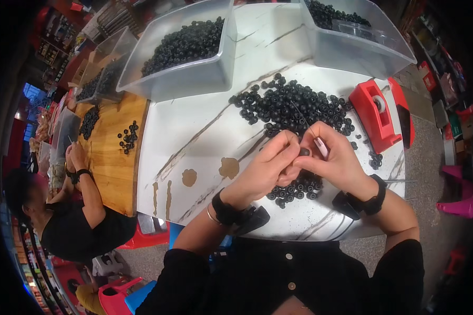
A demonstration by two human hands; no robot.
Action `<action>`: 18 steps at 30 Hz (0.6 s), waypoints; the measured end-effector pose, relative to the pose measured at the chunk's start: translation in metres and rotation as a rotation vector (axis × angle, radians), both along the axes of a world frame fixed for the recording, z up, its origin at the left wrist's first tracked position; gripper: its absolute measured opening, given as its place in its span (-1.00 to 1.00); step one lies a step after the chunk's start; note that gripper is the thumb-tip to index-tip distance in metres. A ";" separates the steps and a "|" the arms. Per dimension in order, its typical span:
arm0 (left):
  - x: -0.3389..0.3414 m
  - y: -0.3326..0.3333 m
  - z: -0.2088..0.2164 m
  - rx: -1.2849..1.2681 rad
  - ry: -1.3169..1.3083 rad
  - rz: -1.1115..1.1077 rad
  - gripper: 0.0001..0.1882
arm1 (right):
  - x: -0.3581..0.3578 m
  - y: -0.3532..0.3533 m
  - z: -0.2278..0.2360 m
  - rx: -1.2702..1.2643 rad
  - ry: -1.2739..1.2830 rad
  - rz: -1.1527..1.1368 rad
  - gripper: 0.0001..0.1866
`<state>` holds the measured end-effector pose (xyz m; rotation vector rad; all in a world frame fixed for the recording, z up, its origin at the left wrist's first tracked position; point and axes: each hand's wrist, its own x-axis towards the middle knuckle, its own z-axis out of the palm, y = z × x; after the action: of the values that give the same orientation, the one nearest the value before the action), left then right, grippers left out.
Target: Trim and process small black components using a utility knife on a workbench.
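Observation:
My two hands meet over the white table, fingers bent close together. Pinched at the fingertips of my left hand [277,161] is a small black round piece [304,151], bead-like in shape. My right hand [333,160] has its thumb against that piece. A slim tool with a pale pinkish-white handle [321,148] sits in the right fingers, and a thin dark shaft points up and away from there; its exact kind is unclear. Under and beyond my hands spreads a heap of similar black pieces [286,105], several with a hole through them. The inner fingers of both hands are partly hidden.
Clear plastic bins [194,81] [362,55] of black pieces stand at the far side. A red tape dispenser [370,115] is on the right. Brown patches [229,168] mark the tabletop. At left, another person [84,210] works at a wooden table [108,173].

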<state>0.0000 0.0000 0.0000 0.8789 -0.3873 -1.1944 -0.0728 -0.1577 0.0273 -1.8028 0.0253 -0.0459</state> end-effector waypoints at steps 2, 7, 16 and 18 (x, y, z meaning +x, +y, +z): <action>-0.005 0.001 0.004 -0.022 -0.025 0.027 -0.79 | -0.005 -0.001 0.002 0.043 -0.042 -0.020 -0.76; -0.016 0.005 0.007 -0.020 -0.347 0.037 -0.76 | -0.017 -0.001 -0.007 0.277 0.030 -0.062 -0.74; -0.017 0.005 -0.001 -0.062 -0.748 0.042 -0.76 | -0.028 -0.002 -0.030 0.752 0.285 0.055 -0.79; -0.018 0.005 0.001 -0.024 -0.741 0.012 -0.76 | -0.029 0.000 -0.029 0.779 0.283 0.046 -0.81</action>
<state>-0.0177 0.0052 0.0007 1.2868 -0.9864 -0.8143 -0.1015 -0.1579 -0.0013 -1.0190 0.1788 0.2253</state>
